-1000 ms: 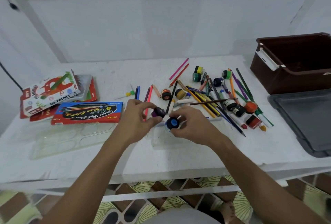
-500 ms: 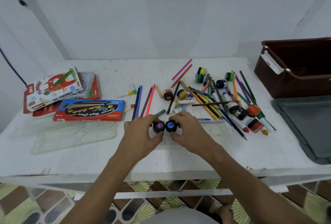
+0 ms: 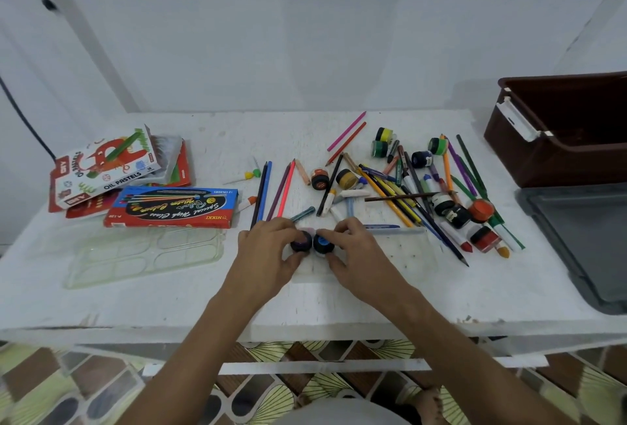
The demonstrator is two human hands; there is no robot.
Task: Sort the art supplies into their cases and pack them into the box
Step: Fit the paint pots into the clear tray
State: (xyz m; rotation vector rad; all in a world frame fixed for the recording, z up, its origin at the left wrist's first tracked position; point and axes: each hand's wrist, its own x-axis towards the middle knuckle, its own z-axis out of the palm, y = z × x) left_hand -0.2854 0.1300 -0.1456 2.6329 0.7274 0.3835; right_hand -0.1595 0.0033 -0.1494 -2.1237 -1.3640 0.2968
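A: White table [image 3: 339, 299] against a white wall, and most of the job is left, I judge. Pencils, markers and paint pots [image 3: 420, 187] lie loose in a heap; the brown box [image 3: 556, 139] at the right holds nothing I can see.

B: And the hands?

A: My left hand [image 3: 268, 251] pinches a purple pot [image 3: 301, 242], my right hand [image 3: 356, 251] a blue pot [image 3: 322, 244], side by side over a clear tray [image 3: 400, 255].

B: Seated in it?

A: Cannot tell; the tray barely shows. The box is cut off too, and the oil pastels case [image 3: 105, 166] and pencil case [image 3: 173, 207] stay shut.
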